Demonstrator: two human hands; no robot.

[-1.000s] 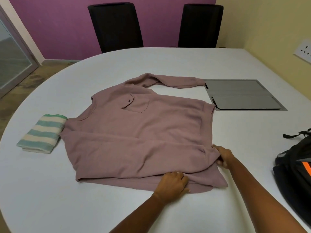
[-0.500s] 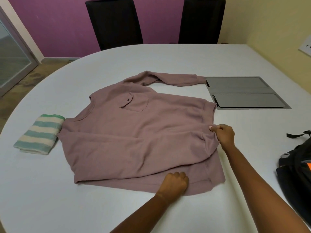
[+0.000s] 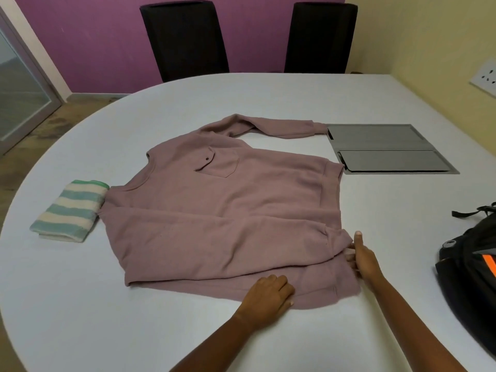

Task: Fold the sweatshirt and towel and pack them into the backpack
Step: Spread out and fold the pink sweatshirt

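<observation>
While the left grip (image 3: 268, 294) lies relaxed on the sweatshirt (image 3: 255, 189) spread on the surface (image 3: 241, 98) and the right grip (image 3: 363, 260), closure unclear, meets the folded sleeve (image 3: 214, 237), a tug could drag that fold askew.

A dusty-pink sweatshirt (image 3: 228, 210), a towel (image 3: 68, 210) striped teal and cream, and a black backpack (image 3: 472, 267) with an orange stripe lie on a white table (image 3: 107, 318), with grey panels (image 3: 386, 149), black chairs (image 3: 185, 38) and purple wall (image 3: 80, 36).
</observation>
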